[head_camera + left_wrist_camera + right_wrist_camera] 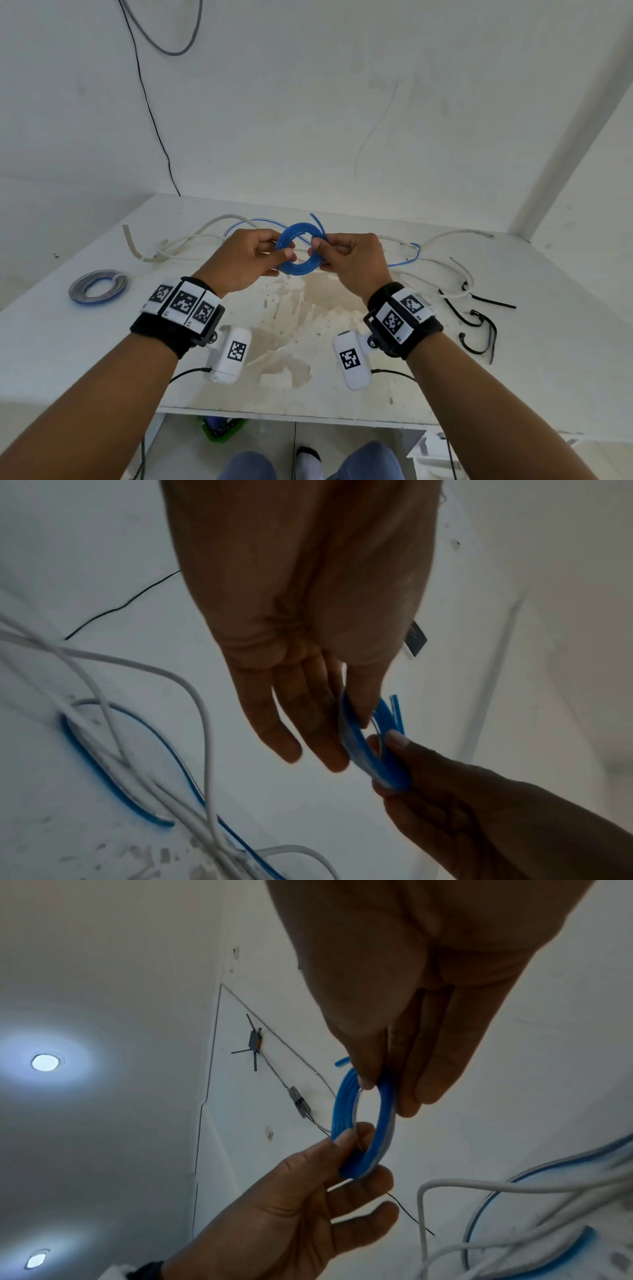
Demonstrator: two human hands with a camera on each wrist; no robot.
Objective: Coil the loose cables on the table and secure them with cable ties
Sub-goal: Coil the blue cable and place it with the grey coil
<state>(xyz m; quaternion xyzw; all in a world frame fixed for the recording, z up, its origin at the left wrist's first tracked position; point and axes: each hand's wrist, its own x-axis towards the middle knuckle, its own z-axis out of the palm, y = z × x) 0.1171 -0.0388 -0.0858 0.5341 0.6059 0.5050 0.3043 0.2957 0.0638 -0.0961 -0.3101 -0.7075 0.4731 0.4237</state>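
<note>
Above the bench (102, 342), both hands, left (246, 260) and right (352, 260), pinch the blue coil (301, 248) at opposite sides. Probably best keeping loops flat and snug until a tie (479, 334) goes on.

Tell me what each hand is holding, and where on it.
Both hold the blue coil clear of the table: the left hand pinches its left side, the right hand its right side.

place: bare workroom | cues: stained white table (342, 394); wall-mounted router (255, 1042); loose cables (191, 240)
</note>
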